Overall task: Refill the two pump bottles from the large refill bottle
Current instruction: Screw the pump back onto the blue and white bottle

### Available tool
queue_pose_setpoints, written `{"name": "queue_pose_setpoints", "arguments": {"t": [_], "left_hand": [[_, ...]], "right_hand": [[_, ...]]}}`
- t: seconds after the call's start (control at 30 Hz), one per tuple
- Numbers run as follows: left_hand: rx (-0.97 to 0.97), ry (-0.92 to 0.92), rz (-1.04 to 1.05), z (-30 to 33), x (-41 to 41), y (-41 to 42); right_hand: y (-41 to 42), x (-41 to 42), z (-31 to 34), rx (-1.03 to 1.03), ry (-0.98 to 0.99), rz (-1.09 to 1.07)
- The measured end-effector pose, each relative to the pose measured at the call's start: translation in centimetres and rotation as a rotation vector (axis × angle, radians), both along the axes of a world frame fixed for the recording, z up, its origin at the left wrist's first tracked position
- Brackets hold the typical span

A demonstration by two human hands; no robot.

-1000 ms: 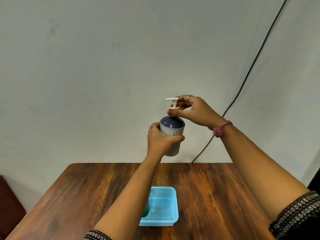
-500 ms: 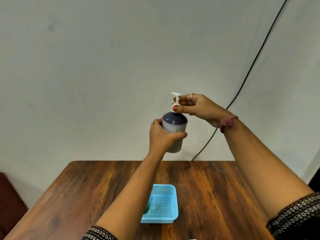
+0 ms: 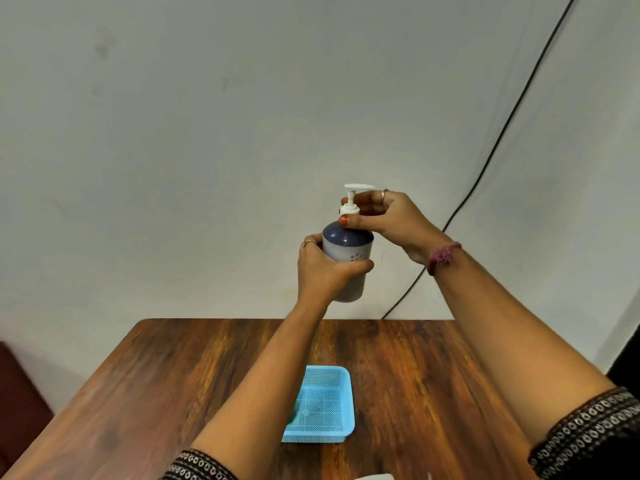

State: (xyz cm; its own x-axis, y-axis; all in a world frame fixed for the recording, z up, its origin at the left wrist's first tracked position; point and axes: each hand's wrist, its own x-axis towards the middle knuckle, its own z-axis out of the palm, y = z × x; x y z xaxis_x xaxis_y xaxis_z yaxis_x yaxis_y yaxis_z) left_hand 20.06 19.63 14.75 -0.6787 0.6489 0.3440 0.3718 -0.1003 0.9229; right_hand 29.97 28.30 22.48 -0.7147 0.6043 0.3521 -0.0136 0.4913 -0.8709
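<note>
I hold a pump bottle up in the air above the wooden table. It has a pale body, a dark blue shoulder and a white pump head. My left hand wraps around the bottle's body. My right hand pinches the white collar at the base of the pump, thumb in front. The pump nozzle points right. A white object peeks in at the bottom edge; I cannot tell what it is.
A light blue mesh basket lies on the table below my arms, with something green partly hidden at its left side. A black cable runs down the wall to the table's far edge. A dark red seat stands at the left.
The pump head has turned: its nozzle pointed left a second ago and now points right. My right hand's fingers shifted on the collar. The left hand kept its hold on the bottle.
</note>
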Motion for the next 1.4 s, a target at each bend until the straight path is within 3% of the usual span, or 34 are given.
{"name": "queue_pose_setpoints", "arguments": {"t": [0.1, 0.3, 0.47, 0.67, 0.83, 1.03, 1.2, 1.4], "left_hand": [[-0.004, 0.006, -0.002, 0.0, 0.1, 0.0], [0.005, 0.001, 0.002, 0.1, 0.1, 0.0], [0.004, 0.004, 0.002, 0.0, 0.2, 0.1], [0.007, 0.004, 0.004, -0.1, 0.2, -0.2], [0.002, -0.008, 0.002, -0.1, 0.3, -0.1], [0.014, -0.003, 0.001, 0.1, 0.4, -0.3], [0.005, -0.010, 0.001, 0.3, 0.5, -0.2], [0.008, -0.006, 0.001, 0.1, 0.5, -0.5]], "right_hand": [[-0.3, -0.7, -0.6, -0.023, 0.035, -0.119], [0.0, -0.1, -1.4, -0.199, 0.101, 0.062], [-0.6, -1.1, -1.7, -0.195, 0.161, -0.097], [0.0, -0.2, -1.8, -0.259, 0.153, 0.100], [-0.6, -1.2, -1.8, -0.207, 0.166, -0.063], [-0.1, 0.0, -1.2, -0.256, 0.088, 0.129], [-0.5, -0.9, -1.5, -0.215, 0.163, -0.054], [-0.3, 0.3, -1.1, -0.299, 0.114, 0.142]]}}
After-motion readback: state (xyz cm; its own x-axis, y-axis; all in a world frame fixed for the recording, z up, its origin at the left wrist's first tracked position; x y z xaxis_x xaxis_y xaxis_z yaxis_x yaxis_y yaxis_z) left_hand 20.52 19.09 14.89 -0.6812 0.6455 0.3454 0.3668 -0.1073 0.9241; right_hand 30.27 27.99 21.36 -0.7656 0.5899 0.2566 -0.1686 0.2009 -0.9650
